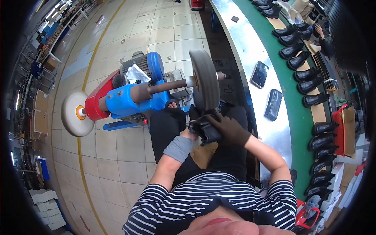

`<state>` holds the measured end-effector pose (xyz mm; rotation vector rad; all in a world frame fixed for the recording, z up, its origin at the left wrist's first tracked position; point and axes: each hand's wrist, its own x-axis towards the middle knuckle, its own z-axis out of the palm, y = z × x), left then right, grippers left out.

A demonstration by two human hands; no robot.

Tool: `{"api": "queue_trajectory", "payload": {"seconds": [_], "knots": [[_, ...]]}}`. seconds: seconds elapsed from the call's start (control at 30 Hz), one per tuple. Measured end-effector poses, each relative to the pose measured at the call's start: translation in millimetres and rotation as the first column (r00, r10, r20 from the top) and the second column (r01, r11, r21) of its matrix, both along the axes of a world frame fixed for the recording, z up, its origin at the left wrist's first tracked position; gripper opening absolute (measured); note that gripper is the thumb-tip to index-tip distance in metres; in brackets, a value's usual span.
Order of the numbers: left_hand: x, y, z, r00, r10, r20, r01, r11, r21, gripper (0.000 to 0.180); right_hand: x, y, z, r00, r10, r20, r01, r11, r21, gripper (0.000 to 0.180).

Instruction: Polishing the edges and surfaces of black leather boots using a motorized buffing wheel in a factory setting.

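Note:
A black leather ankle boot (209, 134) is held in front of my lap, its opening turned toward me, close against the lower part of a dark buffing wheel (206, 80). My right hand (232, 131), in a dark brown glove, grips the boot from the right. On the boot's other side is my left hand (189, 133), with a grey band round the wrist; most of its fingers are hidden behind the boot. The wheel looks blurred at its rim. It sits on the shaft (168, 87) of a blue and red polishing machine (118, 100).
A second, white wheel (78, 114) is on the machine's left end. At my right runs a metal bench (244, 43) with a phone (259, 74) and a black case (273, 105). Beyond it, several black boots (309, 74) line a green belt (291, 117). Another person's hand (319, 31) shows there.

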<state>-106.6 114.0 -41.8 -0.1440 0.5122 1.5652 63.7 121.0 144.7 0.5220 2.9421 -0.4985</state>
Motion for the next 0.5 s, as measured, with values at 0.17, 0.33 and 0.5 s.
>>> {"api": "queue_trajectory", "payload": {"seconds": [0.17, 0.33, 0.5], "knots": [[17.1, -30.5, 5.4, 1.000, 0.028, -0.002, -0.028, 0.994, -0.109, 0.034, 30.5, -14.6, 58.8, 0.991, -0.099, -0.092, 0.080, 0.979, -0.187, 0.089], [12.0, -41.1, 18.0, 0.987, -0.024, -0.156, 0.023, 1.000, -0.010, 0.029, 80.4, 33.4, 49.4, 0.854, -0.357, -0.378, 0.007, 0.734, -0.679, 0.078], [-9.6, -71.0, 60.1, 0.235, 0.059, -0.970, 0.396, 0.906, 0.151, 0.038, 112.0, 64.4, -45.3, 0.512, -0.848, -0.137, -0.025, 0.145, -0.989, 0.065]]}}
